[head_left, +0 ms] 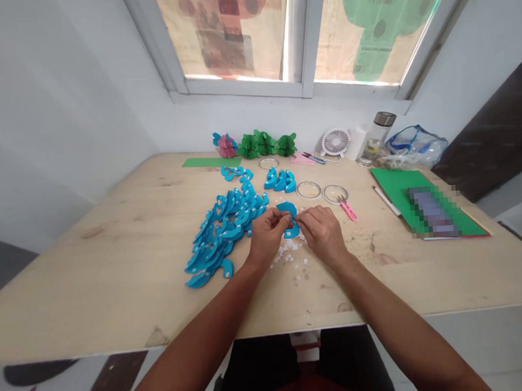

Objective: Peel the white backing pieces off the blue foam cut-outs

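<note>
A curved blue paper cutout [287, 207] is held up over the middle of the table. My left hand [266, 235] pinches it from the left. From the other side, the fingertips of my right hand [321, 229] are pressed together at its right edge; whatever is between them is too small to make out. Small white paper bits [290, 254] lie scattered below both hands. Left of my left hand spreads a large pile of blue cutouts [227, 227] bearing white squares. A smaller blue stack [280, 180] sits behind the held piece.
Tape rolls [309, 190] and pink-handled snips [348, 209] lie right of centre. Along the wall stand green paper figures [264, 143], a white fan [335, 142] and a bottle [376, 138]. Green sheets [423, 179] and a white pen [386, 201] are at the right.
</note>
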Action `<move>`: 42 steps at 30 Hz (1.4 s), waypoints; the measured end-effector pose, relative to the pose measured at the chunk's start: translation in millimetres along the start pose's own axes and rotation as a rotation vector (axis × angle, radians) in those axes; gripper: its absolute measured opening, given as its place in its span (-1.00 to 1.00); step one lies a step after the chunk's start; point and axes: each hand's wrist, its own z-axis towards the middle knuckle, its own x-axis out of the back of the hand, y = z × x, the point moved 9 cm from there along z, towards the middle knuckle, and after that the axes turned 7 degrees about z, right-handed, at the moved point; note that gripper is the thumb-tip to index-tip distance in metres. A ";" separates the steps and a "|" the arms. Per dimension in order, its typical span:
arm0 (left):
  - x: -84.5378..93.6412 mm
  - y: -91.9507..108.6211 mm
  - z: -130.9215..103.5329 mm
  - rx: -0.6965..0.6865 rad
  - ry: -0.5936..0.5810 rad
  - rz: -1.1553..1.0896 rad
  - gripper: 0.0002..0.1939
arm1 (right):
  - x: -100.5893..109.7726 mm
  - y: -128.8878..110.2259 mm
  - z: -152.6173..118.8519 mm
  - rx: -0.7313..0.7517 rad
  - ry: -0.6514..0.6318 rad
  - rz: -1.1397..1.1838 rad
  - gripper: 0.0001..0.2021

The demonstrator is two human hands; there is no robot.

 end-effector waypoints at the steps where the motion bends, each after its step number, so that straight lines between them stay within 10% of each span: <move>1: -0.5 0.1 0.0 -0.001 -0.005 0.001 -0.92 | 0.0 -1.0 0.1 0.010 -0.001 -0.018 -0.78; 14: 0.5 -3.0 0.3 0.032 0.014 -0.041 -0.93 | 0.5 1.3 -0.7 -0.032 0.019 -0.022 -0.84; 23: 1.2 -6.5 -1.3 0.083 0.036 -0.140 -0.89 | -1.4 31.5 -6.9 -0.333 0.033 0.193 -0.83; 42: -12.8 20.2 -8.6 -0.222 -0.168 0.292 -0.92 | -55.3 56.6 -29.9 -0.981 -0.009 1.414 -0.75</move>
